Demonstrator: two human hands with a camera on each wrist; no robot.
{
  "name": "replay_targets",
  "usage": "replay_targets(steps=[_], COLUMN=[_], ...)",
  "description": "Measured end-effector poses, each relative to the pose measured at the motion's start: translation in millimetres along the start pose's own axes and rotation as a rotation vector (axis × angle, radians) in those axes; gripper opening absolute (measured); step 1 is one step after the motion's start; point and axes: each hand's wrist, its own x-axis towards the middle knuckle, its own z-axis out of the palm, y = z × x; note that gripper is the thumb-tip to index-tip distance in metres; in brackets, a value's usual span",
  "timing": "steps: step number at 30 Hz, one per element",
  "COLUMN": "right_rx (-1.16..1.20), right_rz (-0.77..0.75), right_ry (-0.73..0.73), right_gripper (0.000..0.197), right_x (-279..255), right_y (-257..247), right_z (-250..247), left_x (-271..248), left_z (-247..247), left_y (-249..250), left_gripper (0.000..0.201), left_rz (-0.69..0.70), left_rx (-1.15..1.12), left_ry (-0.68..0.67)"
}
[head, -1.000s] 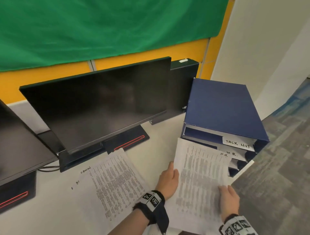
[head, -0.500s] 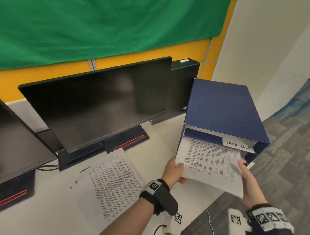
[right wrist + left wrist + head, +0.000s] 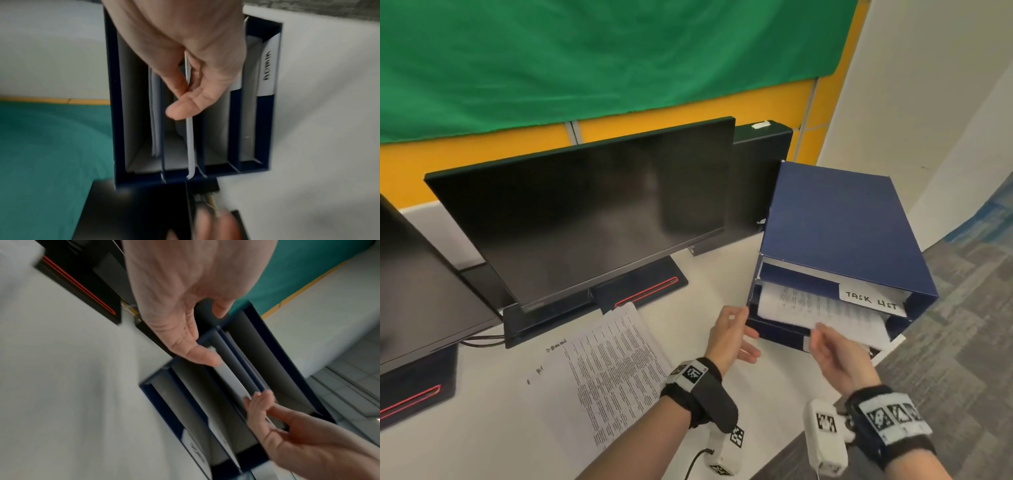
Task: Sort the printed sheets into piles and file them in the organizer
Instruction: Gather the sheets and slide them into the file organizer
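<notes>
The blue organizer (image 3: 842, 233) stands at the desk's right end, its open slots facing me. A stack of printed sheets (image 3: 825, 311) lies mostly inside the second slot from the top, just under the "TASK LIST" label (image 3: 871, 299). My right hand (image 3: 825, 337) pinches the stack's near edge; in the right wrist view, thumb and fingers (image 3: 179, 112) clamp the white edge (image 3: 190, 138). My left hand (image 3: 736, 329) hovers open by the organizer's left front corner and holds nothing, its fingers (image 3: 197, 353) relaxed. A second pile of printed sheets (image 3: 613, 373) lies flat on the desk.
A black monitor (image 3: 585, 219) stands left of the organizer, its base (image 3: 640, 291) just behind the desk pile, with another monitor (image 3: 410, 291) at far left. The white desk (image 3: 465, 428) ends right beside the organizer, over grey carpet (image 3: 962, 342). A lower slot is labelled "ADMIN" (image 3: 267, 68).
The sheets went from above the desk up to the organizer and slid deep into the slot. My left hand let go of them; my right hand moved to their near edge.
</notes>
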Motion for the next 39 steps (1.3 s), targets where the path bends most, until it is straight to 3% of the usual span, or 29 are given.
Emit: replay_targets(steps=[2,4,5,7,8,11,12,14,16,21,23,27,29,32,34,36,37,39], right_rx=[0.221,0.428,0.456,0.393,0.294,0.010,-0.097,-0.370,-0.701,-1.217,-1.314,-1.364,-1.347,-1.221,-1.114,-0.988,-0.920,-0.801], right_rz=[0.026,0.053,0.039,0.087,0.079,0.087,0.104,0.152,0.189,0.174,0.184,0.206,0.182,0.068,-0.045,-0.099,-0.115,-0.149], right_ry=[0.054,-0.067,-0.115,-0.186,-0.210,-0.310,-0.315,-0.322,-0.334,-0.421,-0.470,-0.492,-0.513,-0.480,-0.444,-0.400,-0.399,-0.423], right_gripper=[0.030,0.032,0.040,0.078,0.079,0.023,0.021,0.024,0.029,0.057,0.061,0.054,0.055,0.044,0.019,0.010,0.009,0.023], right_x=[7,18,25,30,26,18,19,20,20,20,12,-5,-7,-10,-13,-15,-18,-26], right_y=[-21,-28,-25,-19,-12,32,52,93,131,191,199,202,201,192,179,163,152,130], right_z=[16,26,27,33,40,58,62,73,84,114,126,138,131,117,114,119,125,138], left_x=[-1,-6,-10,-20,-24,-38,-41,-50,-57,-66,-64,-59,-56,-50,-47,-49,-52,-56], left_z=[-22,-48,-62,-92,-108,-156,-172,-199,-220,-237,-239,-237,-227,-213,-199,-182,-174,-163], left_y=[-9,-21,-29,-46,-56,-82,-90,-97,-101,-111,-110,-108,-99,-88,-71,-48,-35,-14], left_gripper=[0.027,0.021,0.018,0.014,0.013,0.013,0.019,0.039,0.056,0.055,0.058,0.061,0.054,0.048,0.050,0.037,0.031,0.025], left_rz=[0.001,0.008,0.015,0.016,0.010,-0.095,-0.190,-0.434,-0.607,-0.728,-0.684,-0.574,-0.556,-0.444,-0.277,-0.023,0.091,0.294], left_rx=[-0.022,-0.009,0.018,0.122,0.199,0.530,0.640,0.737,0.675,0.435,0.384,0.288,0.111,0.170,0.153,0.159,0.144,0.170], left_ry=[0.072,0.167,0.219,0.330,0.391,0.604,0.692,0.840,0.934,1.020,1.004,0.802,0.698,0.737,0.811,0.812,0.805,0.773])
